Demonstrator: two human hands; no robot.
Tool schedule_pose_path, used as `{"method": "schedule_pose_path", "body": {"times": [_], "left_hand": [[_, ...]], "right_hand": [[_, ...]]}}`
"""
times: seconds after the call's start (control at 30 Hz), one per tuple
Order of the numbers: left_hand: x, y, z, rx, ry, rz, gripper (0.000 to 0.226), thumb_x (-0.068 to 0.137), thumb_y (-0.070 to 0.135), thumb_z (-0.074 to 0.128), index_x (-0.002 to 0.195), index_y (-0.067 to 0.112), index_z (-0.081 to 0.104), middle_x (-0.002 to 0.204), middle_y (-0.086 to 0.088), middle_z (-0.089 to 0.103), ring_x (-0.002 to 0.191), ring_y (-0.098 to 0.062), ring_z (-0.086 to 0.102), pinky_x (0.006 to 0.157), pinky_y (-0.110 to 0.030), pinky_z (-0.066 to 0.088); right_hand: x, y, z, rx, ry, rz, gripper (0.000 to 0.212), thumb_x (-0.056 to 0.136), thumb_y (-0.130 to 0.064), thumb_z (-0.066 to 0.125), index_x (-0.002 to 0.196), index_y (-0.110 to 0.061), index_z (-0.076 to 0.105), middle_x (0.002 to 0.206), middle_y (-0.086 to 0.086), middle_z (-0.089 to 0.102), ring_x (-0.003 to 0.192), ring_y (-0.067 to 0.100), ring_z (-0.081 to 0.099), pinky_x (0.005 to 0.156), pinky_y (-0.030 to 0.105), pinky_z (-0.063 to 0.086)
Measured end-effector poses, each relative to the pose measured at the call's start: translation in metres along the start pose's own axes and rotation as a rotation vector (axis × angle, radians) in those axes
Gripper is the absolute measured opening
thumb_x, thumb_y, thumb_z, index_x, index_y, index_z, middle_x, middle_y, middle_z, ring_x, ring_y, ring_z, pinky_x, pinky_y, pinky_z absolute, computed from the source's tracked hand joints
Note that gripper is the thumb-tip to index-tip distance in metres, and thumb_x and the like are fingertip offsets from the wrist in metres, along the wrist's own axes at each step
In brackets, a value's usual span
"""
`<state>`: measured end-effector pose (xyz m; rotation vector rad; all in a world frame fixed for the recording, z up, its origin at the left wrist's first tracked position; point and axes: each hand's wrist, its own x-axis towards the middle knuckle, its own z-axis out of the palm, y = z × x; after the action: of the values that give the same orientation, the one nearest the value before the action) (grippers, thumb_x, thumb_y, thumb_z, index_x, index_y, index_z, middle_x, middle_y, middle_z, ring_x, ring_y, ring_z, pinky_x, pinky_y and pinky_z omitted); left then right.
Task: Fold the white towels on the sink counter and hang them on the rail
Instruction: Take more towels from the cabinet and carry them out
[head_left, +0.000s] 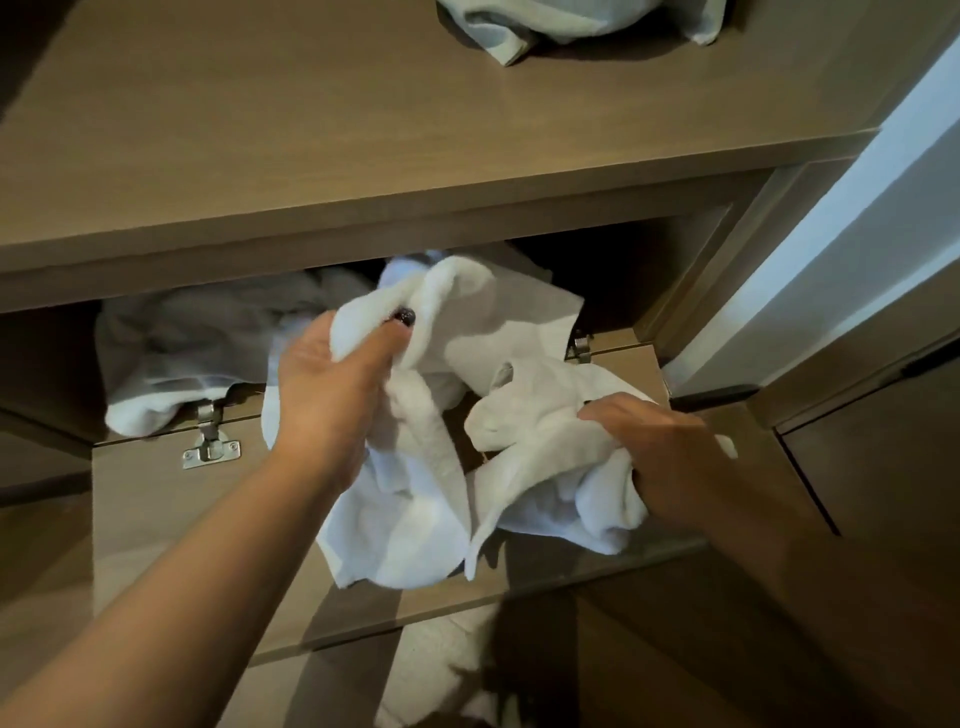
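A person's left hand (332, 374) grips a bunched fold of a white towel (415, 467) at the centre of the frame, thumb curled over the cloth and a dark-painted nail showing, while the right hand (654, 441) — lower and to the right — clutches another gathered part of the same white cloth, fingers curled into it. The towel hangs crumpled between the two hands, its loose end drooping over a drop-down cabinet door (171, 519) that lies open across the lower half of the frame, held by two metal hinges (one (210, 441) at left, the other partly hidden behind the cloth). Behind the left hand, a second towel (197, 353) lies heaped in the dim compartment at middle left. Above it runs a brown wooden counter (311, 145) — at its top edge, upper right of centre, sits a third rumpled towel (571, 26).
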<state>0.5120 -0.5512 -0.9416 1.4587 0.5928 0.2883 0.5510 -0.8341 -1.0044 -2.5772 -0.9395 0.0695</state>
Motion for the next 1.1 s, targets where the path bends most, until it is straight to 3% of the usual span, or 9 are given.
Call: {"method": "schedule_pose_path", "body": {"times": [0.1, 0.2, 0.37, 0.53, 0.67, 0.83, 1.0, 1.1], "left_hand": [[-0.018, 0.012, 0.002, 0.015, -0.001, -0.092, 0.013, 0.087, 0.021, 0.071, 0.090, 0.033, 0.070, 0.089, 0.001, 0.074, 0.084, -0.016, 0.070, 0.082, -0.047, 0.058], [-0.038, 0.035, 0.000, -0.052, 0.007, -0.206, 0.015, 0.092, 0.022, 0.067, 0.107, 0.021, 0.067, 0.103, -0.011, 0.073, 0.099, -0.030, 0.069, 0.091, -0.055, 0.055], [-0.079, 0.085, -0.007, -0.129, 0.109, -0.371, 0.018, 0.090, 0.016, 0.067, 0.108, 0.015, 0.069, 0.096, -0.013, 0.075, 0.085, -0.026, 0.071, 0.077, -0.045, 0.057], [-0.112, 0.152, 0.001, -0.198, 0.066, -0.394, 0.029, 0.089, 0.012, 0.067, 0.116, 0.001, 0.066, 0.103, -0.025, 0.071, 0.083, -0.029, 0.069, 0.066, -0.034, 0.056], [-0.127, 0.215, -0.001, -0.239, 0.048, -0.374, 0.033, 0.088, 0.015, 0.069, 0.119, 0.003, 0.064, 0.099, -0.018, 0.074, 0.080, -0.025, 0.071, 0.065, -0.034, 0.059], [-0.136, 0.307, -0.007, -0.262, 0.108, -0.345, 0.032, 0.086, 0.018, 0.073, 0.113, 0.006, 0.064, 0.082, -0.006, 0.075, 0.067, -0.016, 0.071, 0.052, -0.027, 0.054], [-0.150, 0.408, -0.015, -0.235, 0.061, -0.275, 0.023, 0.084, 0.021, 0.075, 0.105, 0.017, 0.067, 0.087, -0.001, 0.076, 0.073, -0.013, 0.073, 0.058, -0.026, 0.056], [-0.165, 0.463, -0.015, -0.176, 0.072, -0.231, 0.026, 0.084, 0.023, 0.076, 0.107, 0.019, 0.067, 0.088, 0.003, 0.076, 0.076, -0.010, 0.073, 0.064, -0.027, 0.059]], "right_hand": [[-0.003, -0.017, -0.032, 0.015, 0.019, 0.084, 0.050, 0.071, -0.002, 0.085, 0.117, 0.000, 0.067, 0.109, 0.020, 0.070, 0.093, 0.040, 0.069, 0.080, 0.045, 0.057], [-0.002, -0.036, -0.072, 0.028, 0.015, 0.133, 0.045, 0.071, -0.008, 0.086, 0.110, 0.000, 0.065, 0.098, 0.018, 0.068, 0.086, 0.039, 0.067, 0.066, 0.043, 0.057], [-0.004, -0.077, -0.136, 0.100, 0.087, 0.297, 0.050, 0.078, -0.011, 0.083, 0.121, -0.001, 0.061, 0.113, 0.020, 0.066, 0.104, 0.038, 0.063, 0.084, 0.051, 0.056], [0.005, -0.110, -0.198, 0.170, 0.146, 0.354, 0.041, 0.083, -0.012, 0.076, 0.119, -0.004, 0.061, 0.112, 0.016, 0.066, 0.102, 0.036, 0.064, 0.081, 0.055, 0.055], [0.015, -0.143, -0.252, 0.256, 0.221, 0.403, 0.027, 0.090, -0.014, 0.068, 0.115, -0.006, 0.062, 0.108, 0.012, 0.067, 0.099, 0.029, 0.065, 0.080, 0.041, 0.054], [0.026, -0.183, -0.340, 0.299, 0.210, 0.354, 0.034, 0.083, -0.006, 0.075, 0.115, -0.003, 0.063, 0.110, 0.010, 0.067, 0.101, 0.020, 0.061, 0.083, 0.033, 0.049], [0.046, -0.227, -0.433, 0.267, 0.246, 0.290, 0.023, 0.080, -0.007, 0.077, 0.099, -0.006, 0.063, 0.090, -0.004, 0.058, 0.084, 0.014, 0.056, 0.067, 0.011, 0.035], [0.057, -0.252, -0.480, 0.253, 0.244, 0.241, 0.019, 0.081, -0.005, 0.074, 0.092, -0.006, 0.059, 0.085, 0.003, 0.058, 0.079, 0.022, 0.057, 0.060, 0.019, 0.029]]}}
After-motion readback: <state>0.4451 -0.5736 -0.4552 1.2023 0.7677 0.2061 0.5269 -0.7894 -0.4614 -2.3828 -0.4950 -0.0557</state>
